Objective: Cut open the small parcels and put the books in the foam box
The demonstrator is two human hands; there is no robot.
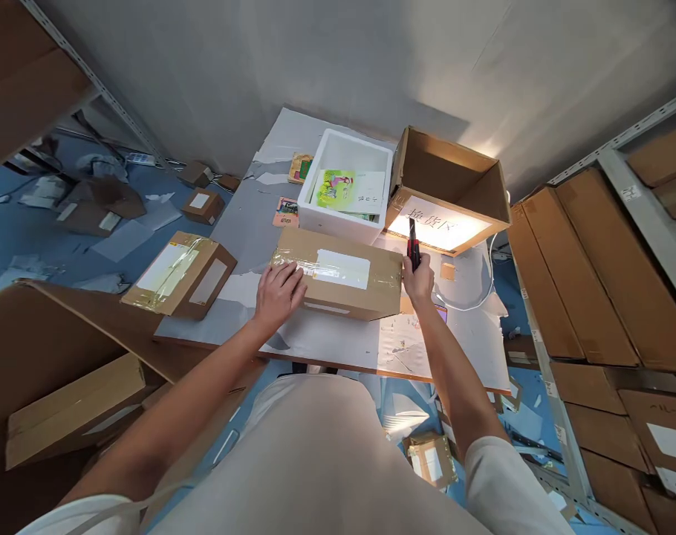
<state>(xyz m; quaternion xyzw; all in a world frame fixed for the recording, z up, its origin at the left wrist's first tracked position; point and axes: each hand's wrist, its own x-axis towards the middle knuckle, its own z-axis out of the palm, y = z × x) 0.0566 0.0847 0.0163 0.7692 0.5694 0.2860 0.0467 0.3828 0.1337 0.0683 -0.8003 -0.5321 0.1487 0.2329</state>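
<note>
The box (379, 286) under the left hand (281, 292) is brown with a white label (346, 269). The knife (412, 241) in the right hand (419, 278) is black and red. Beyond both hands, the tub (338, 225) is white; the book (341, 189) in it, white, green and yellow. Past the right hand, a white sheet (460, 229) bears dark writing.

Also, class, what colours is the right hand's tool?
The tool is black and red; see the head view.

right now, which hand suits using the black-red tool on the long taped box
Likely the right hand: it holds the black-red tool beside the long taped box, while the left hand rests on the box's left end.
</note>
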